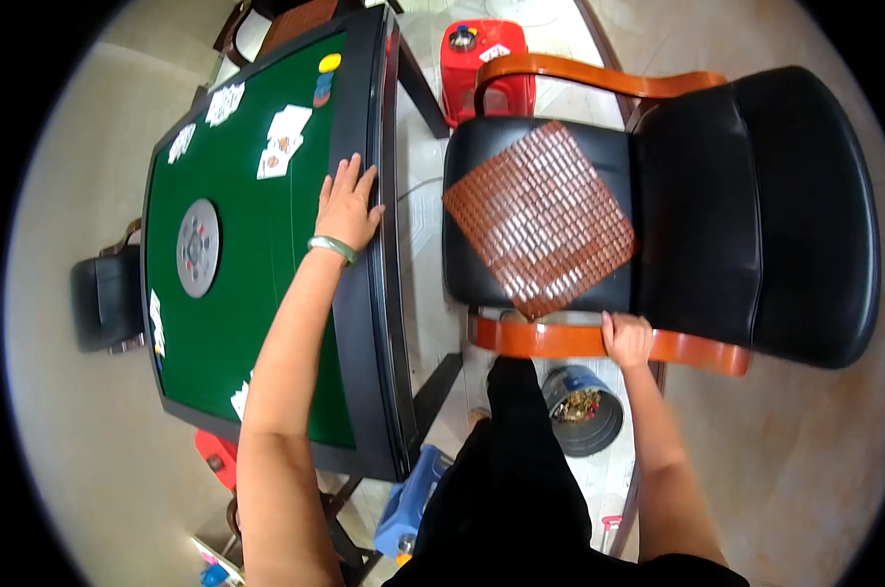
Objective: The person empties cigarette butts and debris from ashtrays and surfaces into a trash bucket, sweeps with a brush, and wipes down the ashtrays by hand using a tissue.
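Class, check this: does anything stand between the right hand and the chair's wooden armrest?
Nothing visible does: the right hand holds the armrest directly, and the bucket stands on the floor, not between them.

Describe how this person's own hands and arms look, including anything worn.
The left hand wears no glove, with a pale green bangle at its wrist; the right hand is ungloved too, its forearm bare below a black sleeve.

Found armchair [697,215] right of card table [366,323], mat [540,215] on armchair's seat. Had bucket [594,440] right of table's near end, canister [467,78] right of its far end. Logged second canister [405,509] just off table's near-right corner, second chair [110,303] off its left side. Saw disc [199,249] on tabletop, playing cards [275,162] toward both ends.
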### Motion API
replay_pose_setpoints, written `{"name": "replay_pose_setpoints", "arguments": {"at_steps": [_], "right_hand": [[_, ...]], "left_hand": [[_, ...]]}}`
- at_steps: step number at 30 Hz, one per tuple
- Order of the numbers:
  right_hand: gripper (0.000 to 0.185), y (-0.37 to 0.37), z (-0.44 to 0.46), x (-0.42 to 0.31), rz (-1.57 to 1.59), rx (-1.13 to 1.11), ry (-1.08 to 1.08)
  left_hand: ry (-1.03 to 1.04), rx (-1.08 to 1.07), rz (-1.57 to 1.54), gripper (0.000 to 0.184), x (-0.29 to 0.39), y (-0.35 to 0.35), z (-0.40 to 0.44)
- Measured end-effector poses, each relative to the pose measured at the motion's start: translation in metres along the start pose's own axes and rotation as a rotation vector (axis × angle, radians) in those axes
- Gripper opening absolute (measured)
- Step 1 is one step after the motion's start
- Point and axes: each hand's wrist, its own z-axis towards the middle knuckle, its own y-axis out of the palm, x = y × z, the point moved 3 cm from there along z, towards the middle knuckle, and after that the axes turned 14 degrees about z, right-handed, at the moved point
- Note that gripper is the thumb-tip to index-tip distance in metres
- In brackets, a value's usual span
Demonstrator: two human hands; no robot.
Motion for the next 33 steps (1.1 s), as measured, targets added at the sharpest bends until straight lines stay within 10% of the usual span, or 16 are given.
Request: {"name": "replay_pose_setpoints", "arguments": {"at_steps": [8,14,19,29,33], "right_hand": [[0.019,0.018,0.075,0.017,0.395,-0.328,0.317],[0.013,-0.025,0.474,-0.057,0.579,0.088,-0.176],[0.016,0.099,0.697,-0.01,0.186,-0.166,-0.299],[0.082,0.278,0.794,0.045,-0.386,-0.81,-0.453],[0.067,0.289,0.799,0.064,-0.254,-0.721,-0.325]], "left_hand": [[-0.082,0.028,-0.047,0.061,-0.009,0.017,0.104],[-0.129,-0.04,-0.193,0.05,-0.014,0.008,0.122],[-0.149,-0.099,-0.186,0.042,-0.018,0.015,0.125],[-0.173,-0.117,-0.162,0.029,-0.027,0.04,0.099],[-0.164,-0.122,-0.169,0.036,-0.029,0.041,0.1]]}}
